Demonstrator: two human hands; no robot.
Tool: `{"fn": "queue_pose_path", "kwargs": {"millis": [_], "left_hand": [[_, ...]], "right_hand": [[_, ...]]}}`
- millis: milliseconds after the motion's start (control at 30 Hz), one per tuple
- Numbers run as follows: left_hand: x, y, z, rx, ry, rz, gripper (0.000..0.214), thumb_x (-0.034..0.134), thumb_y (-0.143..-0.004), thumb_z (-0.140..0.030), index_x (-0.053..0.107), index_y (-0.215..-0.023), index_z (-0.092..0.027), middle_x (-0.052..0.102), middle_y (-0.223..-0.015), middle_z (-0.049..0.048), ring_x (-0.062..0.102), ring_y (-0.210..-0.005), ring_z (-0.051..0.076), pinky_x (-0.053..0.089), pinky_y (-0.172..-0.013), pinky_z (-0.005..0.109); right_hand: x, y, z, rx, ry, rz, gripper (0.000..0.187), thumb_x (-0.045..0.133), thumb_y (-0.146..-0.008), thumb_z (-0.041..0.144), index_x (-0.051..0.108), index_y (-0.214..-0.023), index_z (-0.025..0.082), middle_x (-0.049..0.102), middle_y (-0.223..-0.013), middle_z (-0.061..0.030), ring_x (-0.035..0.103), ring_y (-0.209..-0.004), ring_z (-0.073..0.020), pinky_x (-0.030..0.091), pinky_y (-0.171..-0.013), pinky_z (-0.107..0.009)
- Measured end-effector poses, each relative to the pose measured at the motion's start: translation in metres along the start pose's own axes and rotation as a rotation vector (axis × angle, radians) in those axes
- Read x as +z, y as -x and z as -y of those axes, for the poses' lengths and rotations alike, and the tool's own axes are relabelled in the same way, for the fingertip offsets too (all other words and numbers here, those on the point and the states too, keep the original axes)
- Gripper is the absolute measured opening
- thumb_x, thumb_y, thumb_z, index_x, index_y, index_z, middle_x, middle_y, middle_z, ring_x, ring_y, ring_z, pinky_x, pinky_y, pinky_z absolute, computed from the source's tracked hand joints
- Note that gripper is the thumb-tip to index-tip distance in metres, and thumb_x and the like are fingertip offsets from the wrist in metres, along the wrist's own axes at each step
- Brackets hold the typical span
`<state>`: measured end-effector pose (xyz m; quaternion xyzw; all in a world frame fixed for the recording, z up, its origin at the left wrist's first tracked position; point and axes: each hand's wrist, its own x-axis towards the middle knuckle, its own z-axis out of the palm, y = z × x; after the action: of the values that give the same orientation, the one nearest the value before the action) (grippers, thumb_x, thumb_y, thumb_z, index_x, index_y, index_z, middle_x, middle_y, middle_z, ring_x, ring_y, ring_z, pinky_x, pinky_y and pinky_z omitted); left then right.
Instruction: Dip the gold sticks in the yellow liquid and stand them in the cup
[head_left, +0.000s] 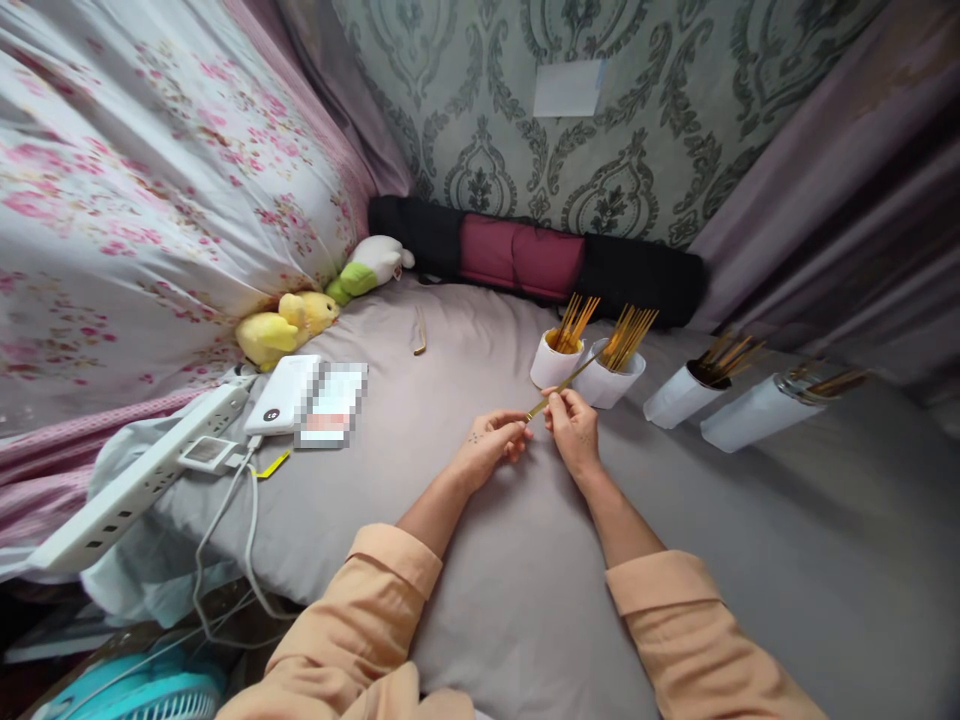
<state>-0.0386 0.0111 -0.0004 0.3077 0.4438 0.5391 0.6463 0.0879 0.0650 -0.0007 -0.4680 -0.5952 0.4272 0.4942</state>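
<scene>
My left hand (491, 440) and my right hand (574, 425) meet over the grey bed sheet, both pinching one thin golden stick (562, 385) that slants up to the right. The left fingers grip its lower end, the right fingers hold it a little higher. Just beyond stand two white cups, the left cup (553, 362) and the right cup (616, 378), each holding several similar sticks. Two more white cups (679, 397) (750, 412) lie tipped further right, also with sticks in them.
A white power strip (142, 470) with cables, a white power bank (285, 395) and a blurred card lie at left. Yellow and green plush toys (289, 325) rest against a floral pillow. A black and red bolster (525, 255) lines the wall. A loose stick (420, 335) lies on the sheet.
</scene>
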Motion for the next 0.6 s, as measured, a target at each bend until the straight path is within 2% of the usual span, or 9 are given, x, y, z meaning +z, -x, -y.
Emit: {"fn": "queue_pose_path", "kwargs": {"millis": [267,600], "left_hand": [[-0.0036,-0.0015,0.0003,-0.062,0.148,0.055,0.026,0.059,-0.069,-0.014,0.055,-0.094,-0.007,0.062,-0.070,0.0067,0.052,-0.052,0.008,0.036,-0.045,0.019],[-0.0076,-0.0014,-0.0007,-0.106,0.192,0.112,0.029,0.062,-0.066,-0.013,0.056,-0.094,-0.007,0.062,-0.073,0.0081,0.052,-0.053,0.008,0.035,-0.047,0.019]], "right_hand": [[-0.0007,0.0008,-0.0009,-0.021,-0.006,0.022,0.029,0.048,-0.080,0.043,0.058,-0.086,0.016,0.048,-0.057,0.0034,0.042,-0.045,-0.0077,0.035,-0.044,-0.020],[-0.0011,0.0013,-0.0012,-0.023,-0.004,0.046,0.026,0.047,-0.081,0.039,0.058,-0.085,0.016,0.045,-0.056,0.0038,0.041,-0.046,-0.0073,0.034,-0.043,-0.019]]}}
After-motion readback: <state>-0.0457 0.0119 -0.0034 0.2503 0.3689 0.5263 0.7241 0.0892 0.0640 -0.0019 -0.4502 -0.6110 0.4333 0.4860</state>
